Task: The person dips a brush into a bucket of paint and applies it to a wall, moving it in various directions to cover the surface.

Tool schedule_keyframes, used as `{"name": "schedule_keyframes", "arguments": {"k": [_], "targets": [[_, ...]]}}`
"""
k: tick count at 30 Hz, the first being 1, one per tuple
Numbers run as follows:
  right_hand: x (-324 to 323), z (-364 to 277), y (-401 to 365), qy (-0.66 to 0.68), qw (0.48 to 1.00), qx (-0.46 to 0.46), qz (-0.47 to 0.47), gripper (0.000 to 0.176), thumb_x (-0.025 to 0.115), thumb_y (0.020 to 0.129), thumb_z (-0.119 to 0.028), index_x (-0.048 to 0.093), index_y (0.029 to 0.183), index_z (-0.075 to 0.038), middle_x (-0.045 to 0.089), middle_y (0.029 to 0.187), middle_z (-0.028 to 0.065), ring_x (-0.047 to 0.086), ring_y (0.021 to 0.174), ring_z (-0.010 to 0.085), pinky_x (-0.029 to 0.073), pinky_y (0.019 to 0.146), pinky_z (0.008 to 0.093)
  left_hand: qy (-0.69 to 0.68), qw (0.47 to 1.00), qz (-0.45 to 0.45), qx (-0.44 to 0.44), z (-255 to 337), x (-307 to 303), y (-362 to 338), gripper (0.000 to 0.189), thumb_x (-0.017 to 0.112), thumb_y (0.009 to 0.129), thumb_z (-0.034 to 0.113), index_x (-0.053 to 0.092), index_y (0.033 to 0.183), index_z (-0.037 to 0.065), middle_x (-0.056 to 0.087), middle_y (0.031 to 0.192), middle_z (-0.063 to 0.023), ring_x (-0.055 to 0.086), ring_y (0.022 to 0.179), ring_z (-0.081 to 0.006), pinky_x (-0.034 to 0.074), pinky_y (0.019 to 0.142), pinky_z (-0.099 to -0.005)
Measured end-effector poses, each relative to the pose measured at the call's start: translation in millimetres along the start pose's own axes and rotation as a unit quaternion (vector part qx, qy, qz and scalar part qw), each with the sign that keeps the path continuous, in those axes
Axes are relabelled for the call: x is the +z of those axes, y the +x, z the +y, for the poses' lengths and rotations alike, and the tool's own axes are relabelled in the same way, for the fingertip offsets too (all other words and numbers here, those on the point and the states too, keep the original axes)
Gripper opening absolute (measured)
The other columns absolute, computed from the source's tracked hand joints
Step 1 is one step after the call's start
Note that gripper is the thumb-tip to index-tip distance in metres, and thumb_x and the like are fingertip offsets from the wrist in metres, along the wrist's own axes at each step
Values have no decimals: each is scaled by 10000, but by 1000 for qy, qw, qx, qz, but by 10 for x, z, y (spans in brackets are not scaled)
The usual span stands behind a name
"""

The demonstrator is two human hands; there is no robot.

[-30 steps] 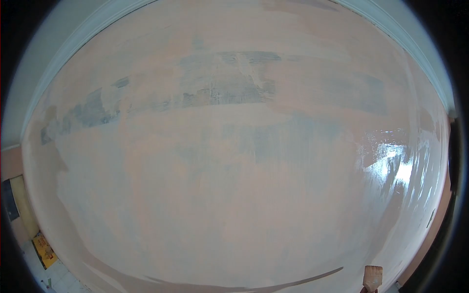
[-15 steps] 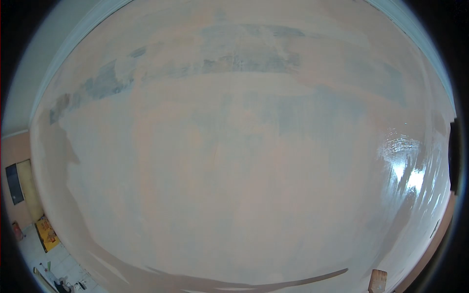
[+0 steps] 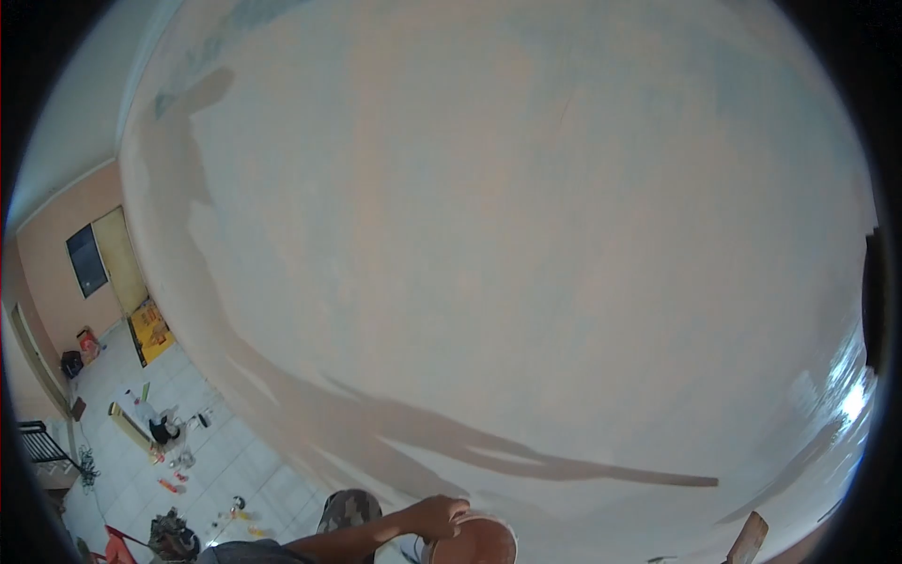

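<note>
Seemingly part-covered in the head view, the large pale wall (image 3: 507,282) is showing pinkish, blue-grey patches, while the left hand (image 3: 438,518) is clamping a round reddish-brown bucket (image 3: 481,543), a flat brown tool (image 3: 748,539) is jutting nearby, and the unseen right hand's grip is escaping judgement.

A home is showing: wooden door (image 3: 120,259), white floor tiles (image 3: 211,442), and a freshly coated wall (image 3: 489,263).
</note>
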State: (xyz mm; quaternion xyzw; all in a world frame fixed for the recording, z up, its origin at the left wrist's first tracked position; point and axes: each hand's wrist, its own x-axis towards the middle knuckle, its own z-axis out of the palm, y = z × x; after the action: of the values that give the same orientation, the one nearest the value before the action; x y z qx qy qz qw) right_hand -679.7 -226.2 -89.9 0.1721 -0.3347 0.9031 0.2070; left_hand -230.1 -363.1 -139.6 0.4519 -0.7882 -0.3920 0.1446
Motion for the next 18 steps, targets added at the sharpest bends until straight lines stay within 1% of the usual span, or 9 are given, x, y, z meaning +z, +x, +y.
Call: {"name": "schedule_keyframes", "arguments": {"k": [1, 2, 4, 5, 6, 8, 10, 12, 18], "targets": [[-140, 155, 60, 74, 997, -22, 5, 304, 595, 871, -179, 577, 1007, 92, 595, 898, 230, 616, 835, 313, 551, 822, 386, 7, 1000, 0, -4, 63, -9, 7, 277, 603, 661, 177, 535, 889, 35, 606, 800, -207, 587, 785, -416, 455, 674, -480], [220, -227, -43, 148, 983, 83, 76, 337, 590, 889, -204, 565, 1058, 86, 602, 913, 234, 618, 867, 311, 556, 811, 382, -1, 1000, -12, -12, 69, -13, 0, 277, 603, 661, 177, 535, 889, 35, 606, 800, -207, 587, 785, -416, 455, 674, -480], [199, -239, -20, 96, 990, 67, 75, 372, 591, 904, -246, 568, 1092, 74, 624, 934, 217, 639, 866, 289, 568, 773, 369, -11, 1000, 19, 3, 65, 59, 13, 264, 608, 659, 155, 548, 887, 35, 600, 784, -209, 590, 780, -410, 454, 671, -482], [-83, -161, 72, -196, 978, -63, -31, 354, 596, 903, -189, 529, 1130, 74, 582, 1042, 210, 598, 983, 305, 533, 862, 368, -10, 1000, 17, 2, 80, 37, 3, 258, 608, 661, 149, 555, 886, 33, 597, 779, -212, 591, 779, -410, 451, 668, -482], [-401, -46, 177, -467, 856, -180, -133, 354, 602, 903, -133, 490, 1168, 74, 540, 1150, 202, 557, 1101, 321, 497, 952, 368, -7, 1000, 14, 1, 84, 21, 13, 252, 608, 663, 142, 562, 885, 31, 594, 774, -214, 592, 777, -409, 449, 666, -482], [-433, 68, 133, -293, 927, -197, -123, 296, 579, 893, -31, 508, 1162, 70, 518, 1185, 209, 546, 1121, 343, 492, 976, 376, 9, 999, 41, -4, -9, 94, 18, 260, 606, 669, 143, 561, 896, 24, 594, 777, -219, 588, 785, -419, 447, 666, -476], [-634, 65, 239, -191, 968, -119, -112, 409, 630, 881, -217, 498, 1137, 74, 544, 1181, 213, 565, 1092, 297, 467, 1001, 343, -5, 999, 49, -9, -20, 48, -57, 261, 599, 671, 140, 553, 893, 12, 590, 769, -229, 581, 784, -432, 448, 668, -475], [29, -473, -6, 48, 992, 113, 29, 375, 634, 867, -168, 511, 1110, 92, 557, 1156, 212, 585, 1056, 314, 489, 984, 347, -22, 999, 35, -12, 58, -27, -140, 263, 597, 674, 143, 546, 893, 7, 585, 763, -237, 577, 785, -438, 447, 670, -476], [147, -557, -31, 58, 985, 151, 53, 308, 620, 868, -126, 527, 1048, 107, 564, 1095, 234, 602, 1026, 301, 508, 966, 334, -9, 999, 29, -38, 106, -125, -210, 272, 575, 693, 157, 516, 901, -8, 579, 760, -252, 574, 778, -450, 449, 676, -471]]}}
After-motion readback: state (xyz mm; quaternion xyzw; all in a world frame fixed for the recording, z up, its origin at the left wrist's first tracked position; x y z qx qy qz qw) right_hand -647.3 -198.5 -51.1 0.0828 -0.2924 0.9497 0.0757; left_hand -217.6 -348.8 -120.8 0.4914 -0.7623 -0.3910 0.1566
